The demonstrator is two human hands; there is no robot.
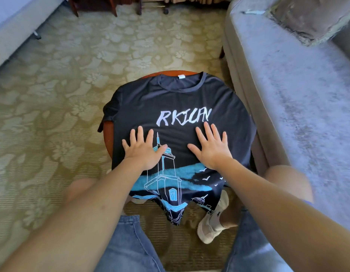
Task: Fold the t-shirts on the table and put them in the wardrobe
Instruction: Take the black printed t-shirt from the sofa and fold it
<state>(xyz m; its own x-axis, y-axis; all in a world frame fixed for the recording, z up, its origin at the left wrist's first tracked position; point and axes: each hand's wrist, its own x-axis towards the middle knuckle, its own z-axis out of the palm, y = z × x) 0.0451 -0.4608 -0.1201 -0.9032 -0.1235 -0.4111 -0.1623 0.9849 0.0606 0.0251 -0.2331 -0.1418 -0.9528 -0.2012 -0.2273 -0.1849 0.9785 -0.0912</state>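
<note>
— Navy fabric, a t-shirt point(176, 99), spread face up over the little round wooden table point(107, 138). The collar points away from the person, and the hem hangs off the near edge.

— What's printed on it?

— White brush lettering across the chest. Under it is a tower in white outline, with turquoise bands and a few small birds.

— And the hands?

— Both lie flat on the front of the shirt. The left hand point(143, 153) rests palm down on the upper part of the tower, fingers straight and spread wide. The right hand point(211, 150) rests just below the lettering, fingers fanned out the same way. Neither grips any cloth. They're near each other but apart.

— The sleeves?

— The left one droops over the table's side. The other I can't make out from here.

— And around the table?

— The person sits close, a knee on either side, in blue denim shorts point(129, 242). A pale sneaker point(211, 222) is planted just beside the hanging hem. A grey sofa point(298, 99) runs along the right, with a worn cushion point(311, 18) at its far end. An olive carpet point(52, 95) with a flower pattern covers the floor, and dark wooden furniture legs point(113, 6) stand at the far side.
</note>
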